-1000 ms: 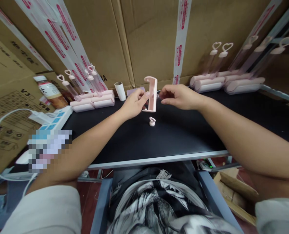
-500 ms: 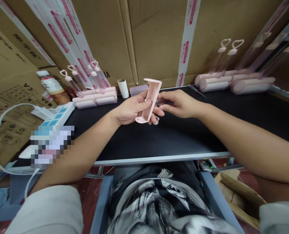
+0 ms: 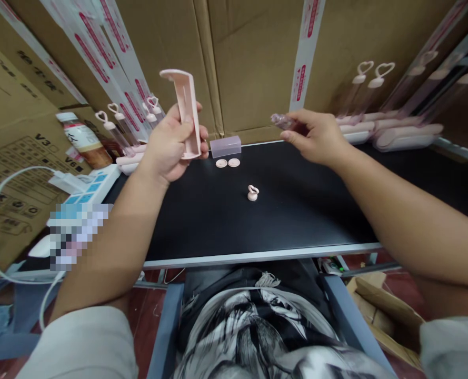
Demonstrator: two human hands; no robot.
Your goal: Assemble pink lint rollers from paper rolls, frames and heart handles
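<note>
A worker's left hand (image 3: 170, 145) grips an upright pink bracket (image 3: 184, 113) at 11 o'clock; the right hand (image 3: 316, 137) pinches a clear tube (image 3: 283, 121) at 1 o'clock, above the black table (image 3: 297, 210).

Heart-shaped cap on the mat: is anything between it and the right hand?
Nothing visible. The heart-shaped cap stands alone on the black mat; the right hand, pinching a clear tube, is above and behind it with open space between.
</note>
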